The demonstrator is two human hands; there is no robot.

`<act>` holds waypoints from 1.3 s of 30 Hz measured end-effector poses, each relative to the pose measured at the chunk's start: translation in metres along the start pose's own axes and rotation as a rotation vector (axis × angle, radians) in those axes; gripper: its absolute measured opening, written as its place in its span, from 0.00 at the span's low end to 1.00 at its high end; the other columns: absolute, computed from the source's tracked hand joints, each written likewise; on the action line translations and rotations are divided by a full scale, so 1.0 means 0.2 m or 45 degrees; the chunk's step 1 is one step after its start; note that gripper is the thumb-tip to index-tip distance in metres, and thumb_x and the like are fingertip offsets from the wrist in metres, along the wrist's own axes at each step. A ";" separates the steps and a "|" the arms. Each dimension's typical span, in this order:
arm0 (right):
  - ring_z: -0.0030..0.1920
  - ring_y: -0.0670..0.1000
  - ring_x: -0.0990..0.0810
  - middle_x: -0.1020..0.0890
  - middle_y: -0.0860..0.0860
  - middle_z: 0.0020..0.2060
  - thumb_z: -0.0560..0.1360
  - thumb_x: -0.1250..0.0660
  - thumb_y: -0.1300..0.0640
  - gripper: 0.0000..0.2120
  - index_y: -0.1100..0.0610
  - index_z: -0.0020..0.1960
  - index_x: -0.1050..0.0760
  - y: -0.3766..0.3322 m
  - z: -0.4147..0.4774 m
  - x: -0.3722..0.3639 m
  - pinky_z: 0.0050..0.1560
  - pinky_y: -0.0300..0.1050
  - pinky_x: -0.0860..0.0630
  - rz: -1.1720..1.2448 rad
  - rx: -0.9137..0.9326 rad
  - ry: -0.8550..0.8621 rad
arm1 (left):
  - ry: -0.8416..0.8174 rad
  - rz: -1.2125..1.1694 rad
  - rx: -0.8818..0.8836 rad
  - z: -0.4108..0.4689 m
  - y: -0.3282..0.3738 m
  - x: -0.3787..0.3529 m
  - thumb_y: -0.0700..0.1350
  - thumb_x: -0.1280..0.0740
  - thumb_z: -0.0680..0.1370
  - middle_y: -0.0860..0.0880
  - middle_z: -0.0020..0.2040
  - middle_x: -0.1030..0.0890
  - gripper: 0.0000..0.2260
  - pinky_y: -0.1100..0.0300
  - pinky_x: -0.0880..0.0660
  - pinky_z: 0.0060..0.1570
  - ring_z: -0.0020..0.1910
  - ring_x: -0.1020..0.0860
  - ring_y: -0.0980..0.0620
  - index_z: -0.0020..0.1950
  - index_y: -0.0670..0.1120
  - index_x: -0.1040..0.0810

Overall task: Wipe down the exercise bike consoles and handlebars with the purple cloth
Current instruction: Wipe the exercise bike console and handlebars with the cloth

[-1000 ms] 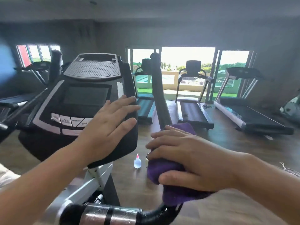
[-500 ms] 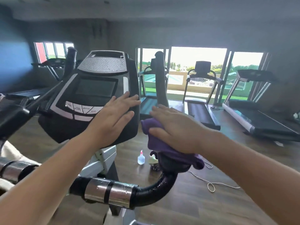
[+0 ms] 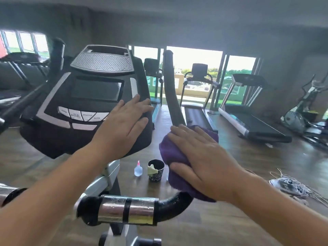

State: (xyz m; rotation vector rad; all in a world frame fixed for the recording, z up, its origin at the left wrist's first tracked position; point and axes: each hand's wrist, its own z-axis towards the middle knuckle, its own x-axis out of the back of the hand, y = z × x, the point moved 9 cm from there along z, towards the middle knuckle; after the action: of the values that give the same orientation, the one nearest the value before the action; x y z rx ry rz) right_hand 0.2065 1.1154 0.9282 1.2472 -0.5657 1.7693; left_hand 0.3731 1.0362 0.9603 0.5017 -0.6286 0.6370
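The black exercise bike console (image 3: 95, 89) with a dark screen and white buttons stands left of centre. My left hand (image 3: 124, 125) rests flat on its right edge, fingers straight. The purple cloth (image 3: 170, 151) is wrapped round the right handlebar (image 3: 171, 86), just above the bar's lower bend. My right hand (image 3: 204, 160) grips the cloth round the bar, fingers over the top and thumb underneath. A chrome sensor band (image 3: 124, 210) sits on the handlebar's near horizontal part.
On the wooden floor below stand a small clear bottle (image 3: 138, 169) with a pink tip and a dark cup (image 3: 156, 169). A tangle of cord (image 3: 287, 185) lies at the right. Treadmills (image 3: 248, 121) and an elliptical (image 3: 301, 110) line the windows behind.
My right hand slid the cloth up the right handlebar and back down toward the bend. My left hand stayed on the console's right edge.
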 end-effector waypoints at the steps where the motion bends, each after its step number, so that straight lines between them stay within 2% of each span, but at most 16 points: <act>1: 0.83 0.46 0.45 0.40 0.45 0.83 0.81 0.50 0.34 0.34 0.49 0.82 0.39 -0.01 -0.07 -0.01 0.83 0.47 0.53 -0.003 0.024 -0.009 | 0.006 0.003 0.000 0.00 0.00 0.00 0.49 0.46 0.83 0.58 0.77 0.32 0.18 0.53 0.53 0.80 0.81 0.45 0.58 0.72 0.54 0.28; 4: 0.83 0.45 0.45 0.40 0.45 0.83 0.81 0.51 0.34 0.33 0.48 0.82 0.39 0.05 0.02 0.00 0.83 0.49 0.50 -0.012 0.057 -0.058 | 0.023 0.011 -0.006 0.00 0.01 0.00 0.49 0.46 0.83 0.58 0.77 0.31 0.18 0.53 0.53 0.80 0.81 0.44 0.57 0.72 0.53 0.28; 7: 0.84 0.48 0.48 0.43 0.48 0.84 0.79 0.53 0.33 0.34 0.48 0.79 0.33 0.16 0.28 0.00 0.83 0.51 0.47 0.036 -0.074 -0.119 | 0.015 0.012 -0.012 -0.01 0.01 0.01 0.49 0.46 0.83 0.58 0.77 0.32 0.18 0.55 0.54 0.80 0.81 0.45 0.57 0.72 0.53 0.29; 9: 0.81 0.53 0.42 0.39 0.51 0.81 0.79 0.53 0.32 0.34 0.51 0.74 0.29 0.17 0.33 0.01 0.79 0.56 0.40 0.016 -0.122 -0.060 | 0.012 0.014 -0.013 -0.01 0.01 0.02 0.49 0.46 0.83 0.58 0.78 0.32 0.18 0.56 0.55 0.79 0.81 0.45 0.58 0.72 0.53 0.29; 11: 0.75 0.54 0.34 0.31 0.51 0.76 0.79 0.51 0.32 0.36 0.52 0.79 0.35 0.12 0.22 0.02 0.76 0.54 0.36 0.050 -0.127 0.022 | 0.002 0.012 -0.015 -0.01 0.02 0.01 0.49 0.46 0.83 0.58 0.78 0.32 0.18 0.56 0.55 0.79 0.81 0.45 0.58 0.72 0.53 0.29; 13: 0.75 0.51 0.32 0.28 0.49 0.75 0.80 0.44 0.34 0.36 0.52 0.81 0.39 0.07 0.05 0.02 0.77 0.47 0.39 0.117 -0.115 0.118 | 0.005 0.016 -0.011 -0.01 0.03 0.01 0.49 0.46 0.83 0.58 0.78 0.32 0.18 0.57 0.55 0.79 0.81 0.45 0.58 0.72 0.53 0.29; 15: 0.79 0.50 0.35 0.28 0.50 0.77 0.80 0.41 0.36 0.32 0.53 0.78 0.33 0.06 -0.04 0.03 0.81 0.48 0.43 0.128 -0.078 0.193 | 0.003 0.023 -0.005 -0.01 0.03 0.00 0.49 0.46 0.83 0.58 0.78 0.32 0.18 0.57 0.55 0.79 0.81 0.45 0.58 0.72 0.53 0.29; 17: 0.81 0.50 0.36 0.29 0.50 0.78 0.82 0.45 0.37 0.30 0.52 0.77 0.30 0.08 0.02 0.02 0.82 0.50 0.42 0.089 -0.046 0.124 | 0.011 0.032 0.000 -0.01 0.02 0.01 0.50 0.46 0.83 0.58 0.77 0.32 0.18 0.56 0.55 0.80 0.81 0.45 0.58 0.72 0.53 0.29; 20: 0.81 0.50 0.38 0.31 0.48 0.79 0.82 0.52 0.35 0.32 0.49 0.80 0.33 0.09 0.13 0.02 0.82 0.53 0.43 0.074 -0.053 0.025 | 0.009 0.038 -0.006 -0.01 0.02 0.00 0.50 0.46 0.83 0.57 0.77 0.31 0.18 0.55 0.54 0.80 0.81 0.44 0.57 0.71 0.53 0.29; 24: 0.84 0.51 0.45 0.41 0.49 0.83 0.82 0.49 0.33 0.30 0.40 0.81 0.38 0.02 -0.04 -0.04 0.84 0.52 0.51 -0.037 -0.029 0.037 | 0.003 0.044 -0.010 -0.01 0.02 0.00 0.50 0.46 0.83 0.57 0.77 0.31 0.18 0.54 0.54 0.80 0.81 0.45 0.57 0.71 0.53 0.29; 26: 0.84 0.50 0.47 0.42 0.48 0.84 0.82 0.52 0.31 0.30 0.38 0.81 0.40 0.03 -0.05 -0.04 0.84 0.51 0.53 -0.029 -0.002 -0.013 | 0.012 0.048 -0.006 -0.01 0.02 0.01 0.50 0.46 0.83 0.57 0.77 0.31 0.18 0.54 0.54 0.80 0.81 0.44 0.57 0.71 0.53 0.28; 29: 0.84 0.48 0.47 0.40 0.46 0.83 0.79 0.59 0.27 0.36 0.39 0.82 0.41 0.12 0.13 0.01 0.83 0.52 0.49 0.089 -0.090 -0.056 | 0.002 0.049 -0.002 -0.01 0.02 0.00 0.51 0.47 0.83 0.57 0.77 0.32 0.18 0.54 0.54 0.80 0.81 0.45 0.57 0.71 0.53 0.29; 32: 0.84 0.47 0.48 0.40 0.45 0.83 0.80 0.57 0.31 0.33 0.41 0.82 0.40 0.10 0.15 0.00 0.83 0.53 0.48 0.096 -0.168 -0.025 | 0.001 0.050 0.002 -0.02 0.01 0.01 0.51 0.47 0.83 0.58 0.78 0.32 0.18 0.55 0.55 0.80 0.81 0.45 0.58 0.72 0.54 0.29; 35: 0.84 0.49 0.46 0.41 0.47 0.83 0.83 0.54 0.36 0.30 0.45 0.82 0.39 -0.01 -0.06 -0.03 0.83 0.54 0.50 0.000 -0.112 0.068 | 0.001 0.040 0.001 -0.01 0.01 0.00 0.51 0.47 0.83 0.58 0.77 0.32 0.18 0.54 0.54 0.80 0.81 0.45 0.58 0.72 0.53 0.29; 39: 0.83 0.49 0.45 0.39 0.48 0.83 0.82 0.55 0.35 0.32 0.46 0.82 0.40 0.06 0.04 0.00 0.83 0.52 0.49 0.025 -0.104 -0.003 | 0.007 0.046 0.008 -0.01 0.01 0.00 0.52 0.47 0.83 0.57 0.78 0.32 0.19 0.53 0.54 0.80 0.81 0.45 0.58 0.72 0.53 0.29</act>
State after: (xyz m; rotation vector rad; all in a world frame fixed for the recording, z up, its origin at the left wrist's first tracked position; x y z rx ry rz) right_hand 0.2004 1.1039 0.9323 1.1915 -0.6475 1.7431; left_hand 0.3719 1.0390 0.9591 0.4949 -0.6320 0.6745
